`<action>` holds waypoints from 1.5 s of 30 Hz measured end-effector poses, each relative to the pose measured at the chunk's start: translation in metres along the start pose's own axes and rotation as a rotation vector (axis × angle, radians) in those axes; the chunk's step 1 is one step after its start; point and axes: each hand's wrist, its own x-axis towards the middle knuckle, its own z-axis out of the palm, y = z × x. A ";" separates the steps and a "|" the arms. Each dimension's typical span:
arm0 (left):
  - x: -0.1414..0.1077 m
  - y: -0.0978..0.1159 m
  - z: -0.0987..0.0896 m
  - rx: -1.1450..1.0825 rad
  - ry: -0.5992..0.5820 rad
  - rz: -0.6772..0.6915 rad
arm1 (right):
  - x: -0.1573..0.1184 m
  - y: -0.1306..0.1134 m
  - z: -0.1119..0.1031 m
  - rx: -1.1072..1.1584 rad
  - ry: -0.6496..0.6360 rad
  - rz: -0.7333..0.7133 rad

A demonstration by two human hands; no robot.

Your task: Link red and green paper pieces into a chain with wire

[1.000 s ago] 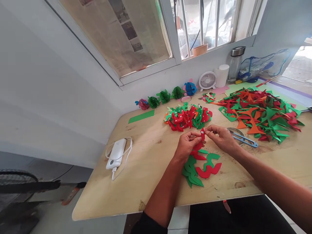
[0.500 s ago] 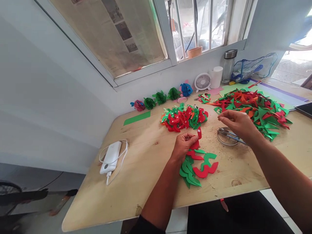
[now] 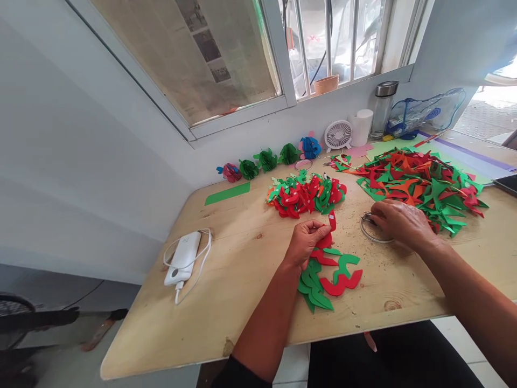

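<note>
My left hand point(image 3: 309, 242) pinches a curved red paper piece point(image 3: 332, 220) that carries a small white square near its top. Under that hand lie green paper cutouts point(image 3: 315, 288) and a wavy red cutout point(image 3: 342, 282). To the right, my right hand point(image 3: 399, 222) is closed with its fingers down over a slim metal-tipped tool point(image 3: 367, 215), most of which it hides. A thin round ring point(image 3: 369, 235), which looks like a tape roll, lies beneath that tool on the table.
Behind my hands sits a heap of red and green cutouts point(image 3: 302, 196); paper scraps point(image 3: 428, 183) pile up at right. Folded paper shapes point(image 3: 267, 160), a small fan point(image 3: 338, 134) and a glass bottle point(image 3: 383, 110) line the wall. A white power bank point(image 3: 183, 258) lies left.
My right hand has come down onto the slim tool on the ring and closed its fingers over it. My left hand keeps its pinch on the red paper piece.
</note>
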 end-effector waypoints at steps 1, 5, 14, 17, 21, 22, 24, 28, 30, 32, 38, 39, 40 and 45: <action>0.000 0.000 0.000 -0.001 0.001 -0.004 | 0.000 -0.001 0.000 -0.004 -0.003 -0.003; -0.001 0.001 0.001 0.001 0.006 -0.019 | 0.001 -0.003 0.002 -0.014 0.009 0.000; -0.001 0.001 0.002 -0.003 -0.001 -0.006 | 0.004 -0.004 0.005 -0.101 -0.013 0.031; -0.001 0.000 0.002 0.001 -0.007 0.008 | 0.004 -0.005 0.004 -0.084 -0.020 0.066; -0.001 0.000 0.002 -0.009 -0.022 0.024 | 0.004 -0.004 0.003 -0.039 -0.014 0.086; -0.001 0.001 0.002 -0.013 -0.025 0.025 | 0.003 -0.004 0.002 -0.030 -0.010 0.083; -0.002 0.001 0.002 -0.025 -0.027 0.023 | 0.003 -0.005 0.001 -0.021 -0.005 0.079; -0.002 0.002 0.002 -0.050 -0.018 -0.002 | 0.001 -0.005 0.000 -0.041 -0.018 0.070; -0.002 0.002 0.003 -0.054 -0.014 -0.014 | 0.002 -0.006 0.000 -0.065 -0.041 0.067; -0.002 0.002 0.003 -0.052 -0.011 -0.020 | 0.002 -0.007 -0.001 -0.097 -0.071 0.071; -0.001 0.002 0.003 -0.032 -0.011 -0.014 | 0.003 -0.015 -0.005 -0.168 -0.132 0.096; -0.001 0.002 0.003 -0.033 -0.013 -0.010 | 0.003 -0.016 -0.005 -0.172 -0.142 0.101; -0.001 0.002 0.003 -0.036 -0.016 -0.007 | 0.003 -0.017 -0.006 -0.174 -0.148 0.102; -0.002 0.001 0.002 -0.049 -0.020 -0.001 | 0.003 -0.019 -0.004 -0.189 -0.117 0.106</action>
